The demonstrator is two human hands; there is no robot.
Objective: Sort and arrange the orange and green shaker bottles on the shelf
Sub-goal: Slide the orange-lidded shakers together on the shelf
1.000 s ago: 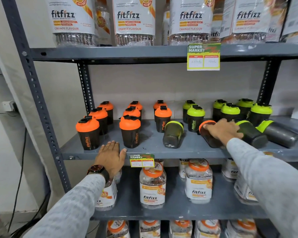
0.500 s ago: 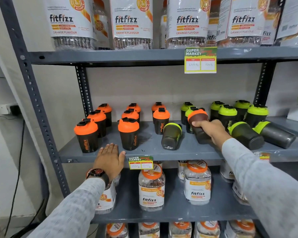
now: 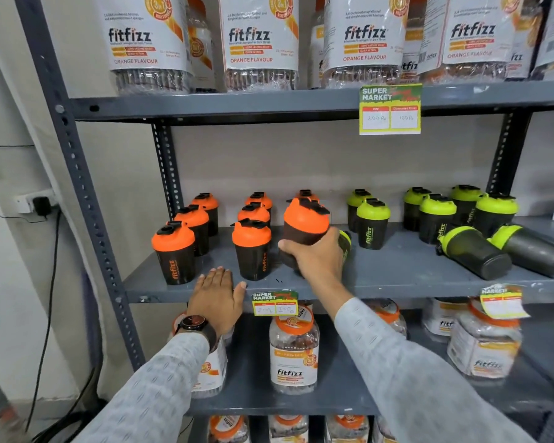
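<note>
My right hand grips an orange-lidded shaker bottle, held nearly upright just above the middle shelf. It hangs right of the upright orange shakers standing in rows on the shelf's left half. Behind my hand lies a green-lidded shaker, mostly hidden. Upright green shakers fill the right half. Two green shakers lie on their sides at the right front. My left hand rests flat on the shelf's front edge, holding nothing.
Large fitfizz jars fill the lower shelf and more stand on the top shelf. Price tags hang from the shelf edges. A grey upright post frames the left side, with a wall socket beyond it.
My right hand has lifted the orange shaker from among the fallen green ones and carried it left, turning it upright beside the orange rows. My left hand has stayed on the shelf edge.
</note>
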